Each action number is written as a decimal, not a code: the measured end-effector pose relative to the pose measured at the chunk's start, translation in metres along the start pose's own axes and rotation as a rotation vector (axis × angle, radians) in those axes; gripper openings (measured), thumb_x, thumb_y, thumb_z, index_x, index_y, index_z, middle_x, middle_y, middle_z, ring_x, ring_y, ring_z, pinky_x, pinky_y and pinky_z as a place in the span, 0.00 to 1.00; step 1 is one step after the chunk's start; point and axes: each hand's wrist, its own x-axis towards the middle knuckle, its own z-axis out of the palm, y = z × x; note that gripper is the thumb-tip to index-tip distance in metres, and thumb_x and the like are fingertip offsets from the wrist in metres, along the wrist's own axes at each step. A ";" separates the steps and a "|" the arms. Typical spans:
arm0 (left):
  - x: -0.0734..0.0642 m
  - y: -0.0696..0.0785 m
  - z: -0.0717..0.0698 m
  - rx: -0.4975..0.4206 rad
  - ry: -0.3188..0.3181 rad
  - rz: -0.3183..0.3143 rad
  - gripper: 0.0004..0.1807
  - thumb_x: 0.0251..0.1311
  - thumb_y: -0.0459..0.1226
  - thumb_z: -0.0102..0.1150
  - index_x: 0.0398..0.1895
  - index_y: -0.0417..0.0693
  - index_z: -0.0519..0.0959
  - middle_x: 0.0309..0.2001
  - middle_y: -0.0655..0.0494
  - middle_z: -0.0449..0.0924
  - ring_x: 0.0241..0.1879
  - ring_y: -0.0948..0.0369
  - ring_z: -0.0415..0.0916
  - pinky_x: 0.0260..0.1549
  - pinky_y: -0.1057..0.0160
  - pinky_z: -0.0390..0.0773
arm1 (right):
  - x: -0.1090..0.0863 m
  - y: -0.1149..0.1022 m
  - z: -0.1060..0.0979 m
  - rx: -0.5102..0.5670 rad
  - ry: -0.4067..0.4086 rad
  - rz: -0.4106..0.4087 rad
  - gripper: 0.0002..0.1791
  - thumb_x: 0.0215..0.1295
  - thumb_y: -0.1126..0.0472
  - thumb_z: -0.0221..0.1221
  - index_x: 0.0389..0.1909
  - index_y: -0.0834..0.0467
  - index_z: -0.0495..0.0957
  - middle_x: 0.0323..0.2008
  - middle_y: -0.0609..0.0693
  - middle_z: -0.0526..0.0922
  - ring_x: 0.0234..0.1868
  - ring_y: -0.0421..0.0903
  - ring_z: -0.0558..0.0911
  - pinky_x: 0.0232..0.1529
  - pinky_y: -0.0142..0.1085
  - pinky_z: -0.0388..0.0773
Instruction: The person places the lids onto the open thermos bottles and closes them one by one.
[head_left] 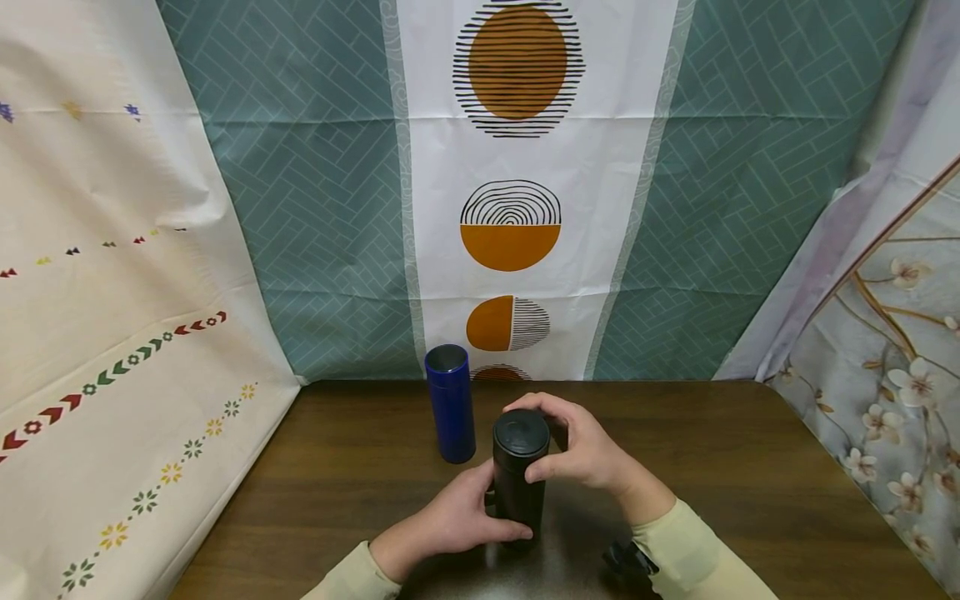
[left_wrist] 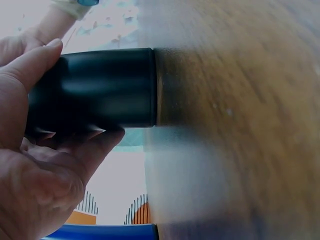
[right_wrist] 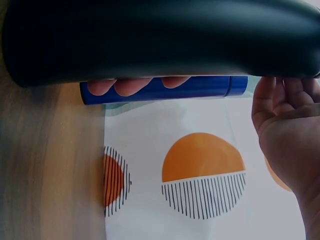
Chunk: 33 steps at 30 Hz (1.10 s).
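A black flask (head_left: 520,487) stands upright on the brown wooden table, its base right at the wood in the left wrist view. My left hand (head_left: 468,510) grips the flask's body from the left, thumb across the near side. With thumb and fingers round the flask's dark lid (head_left: 522,432), my right hand (head_left: 588,450) holds the top from the right. Behind and to the left, a blue flask (head_left: 452,412) stands upright with a dark top. In the right wrist view the black body hides part of the blue flask (right_wrist: 200,87).
The wooden table (head_left: 337,467) ends at a teal and white patterned cloth (head_left: 322,208) at the back. A cream cloth (head_left: 127,333) hangs on the left, a floral one (head_left: 892,417) on the right. A small black object (head_left: 630,558) shows at my right sleeve.
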 end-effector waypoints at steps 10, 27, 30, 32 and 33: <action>0.000 0.000 0.000 0.023 0.009 0.008 0.40 0.63 0.43 0.84 0.75 0.63 0.73 0.64 0.63 0.84 0.61 0.64 0.84 0.64 0.58 0.82 | 0.001 -0.001 0.004 0.032 0.018 0.029 0.38 0.60 0.61 0.83 0.68 0.65 0.77 0.59 0.74 0.80 0.56 0.72 0.80 0.66 0.54 0.78; -0.002 -0.003 -0.002 0.033 -0.019 -0.035 0.34 0.61 0.40 0.83 0.70 0.56 0.77 0.59 0.65 0.86 0.59 0.65 0.82 0.64 0.58 0.80 | 0.002 -0.001 0.002 0.179 -0.171 -0.002 0.38 0.75 0.62 0.66 0.82 0.65 0.66 0.70 0.70 0.80 0.70 0.69 0.79 0.76 0.61 0.70; -0.003 -0.004 -0.003 0.022 -0.021 -0.038 0.35 0.61 0.40 0.83 0.70 0.56 0.77 0.59 0.65 0.86 0.60 0.65 0.82 0.64 0.58 0.80 | 0.002 0.000 0.001 0.153 -0.161 -0.004 0.37 0.73 0.63 0.68 0.80 0.65 0.69 0.68 0.70 0.82 0.69 0.71 0.80 0.76 0.59 0.71; -0.003 -0.004 -0.003 0.011 -0.023 -0.040 0.36 0.61 0.41 0.84 0.71 0.57 0.77 0.60 0.65 0.85 0.61 0.64 0.82 0.65 0.58 0.80 | 0.002 0.000 0.001 0.135 -0.149 -0.009 0.36 0.72 0.63 0.70 0.78 0.65 0.71 0.66 0.70 0.83 0.67 0.73 0.80 0.75 0.59 0.72; -0.003 -0.004 -0.003 0.003 -0.024 -0.039 0.36 0.61 0.41 0.84 0.71 0.57 0.77 0.61 0.65 0.85 0.62 0.64 0.82 0.65 0.58 0.80 | 0.001 0.001 0.000 0.127 -0.141 -0.011 0.36 0.71 0.63 0.71 0.77 0.65 0.72 0.65 0.71 0.83 0.65 0.74 0.80 0.75 0.58 0.73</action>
